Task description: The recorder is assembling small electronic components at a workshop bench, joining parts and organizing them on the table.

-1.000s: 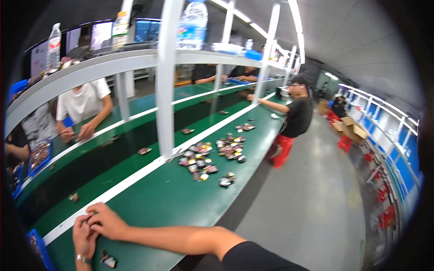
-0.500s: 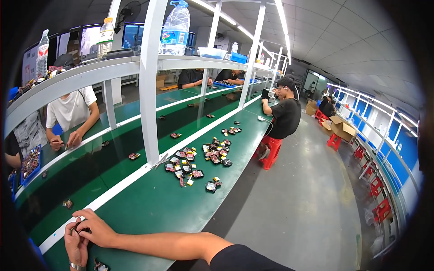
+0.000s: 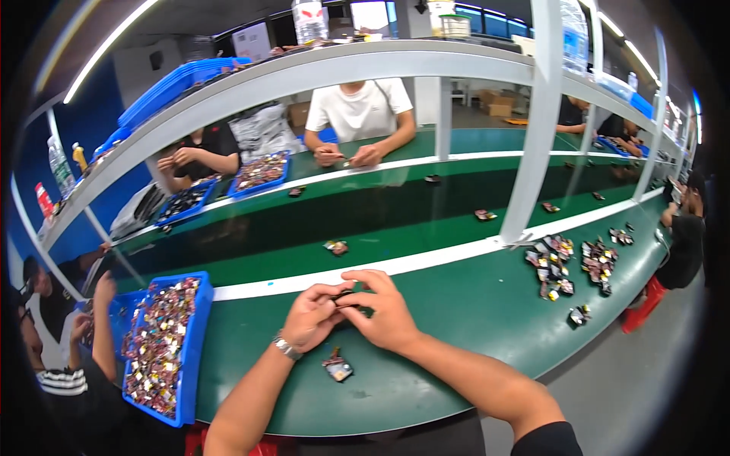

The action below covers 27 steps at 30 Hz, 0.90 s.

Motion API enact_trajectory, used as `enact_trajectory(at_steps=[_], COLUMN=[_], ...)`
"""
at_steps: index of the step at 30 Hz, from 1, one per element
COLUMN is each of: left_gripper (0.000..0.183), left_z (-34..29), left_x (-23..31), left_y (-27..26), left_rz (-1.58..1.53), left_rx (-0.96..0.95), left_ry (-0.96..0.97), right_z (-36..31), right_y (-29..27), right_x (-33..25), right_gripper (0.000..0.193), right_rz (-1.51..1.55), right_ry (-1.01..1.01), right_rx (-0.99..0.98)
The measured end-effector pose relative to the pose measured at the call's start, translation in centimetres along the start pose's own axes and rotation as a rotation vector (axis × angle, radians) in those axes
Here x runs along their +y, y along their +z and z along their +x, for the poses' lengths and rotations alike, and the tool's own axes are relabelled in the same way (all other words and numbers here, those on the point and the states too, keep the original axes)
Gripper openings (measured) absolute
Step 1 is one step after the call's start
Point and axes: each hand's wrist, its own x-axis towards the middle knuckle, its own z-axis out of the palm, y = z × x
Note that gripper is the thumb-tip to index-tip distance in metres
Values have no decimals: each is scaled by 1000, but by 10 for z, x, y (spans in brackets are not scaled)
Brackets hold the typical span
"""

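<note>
My left hand (image 3: 310, 318) and my right hand (image 3: 380, 310) meet over the near side of the green bench, with fingers closed around a small black part (image 3: 344, 298). Much of that part is hidden by the fingers, and its exact kind cannot be made out. My left wrist wears a metal-band watch (image 3: 287, 346). Just below the hands, on the bench, lies a small black electronic piece (image 3: 338, 368) with a pale face and reddish wiring. It touches neither hand.
A blue tray (image 3: 199, 327) full of small wired parts stands to the left, beside co-workers. Piles of similar pieces (image 3: 599, 262) lie at the right. A conveyor belt (image 3: 380, 216) with scattered pieces runs behind a white rail. A metal post (image 3: 536, 129) rises from the rail.
The view has swung left, bringing the blue tray and co-workers on the left into sight. Both hands stay together around the small black part.
</note>
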Motion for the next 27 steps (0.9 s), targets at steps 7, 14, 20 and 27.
enact_trajectory(at_steps=[7, 14, 20, 27], left_gripper=[19, 20, 19, 19], left_z=[-5, -2, -3, -5], left_x=[7, 5, 6, 3], left_y=[0, 2, 0, -3], left_rz=[19, 44, 22, -13], left_rx=[50, 58, 20, 19], left_ry=[-18, -13, 15, 4], right_z=[4, 4, 4, 1], right_y=[8, 9, 6, 10], right_x=[-2, 0, -7, -5], right_gripper=[17, 17, 17, 16], right_rz=[63, 20, -3, 36], right_ry=[13, 10, -42, -23], right_rx=[-11, 4, 9, 34])
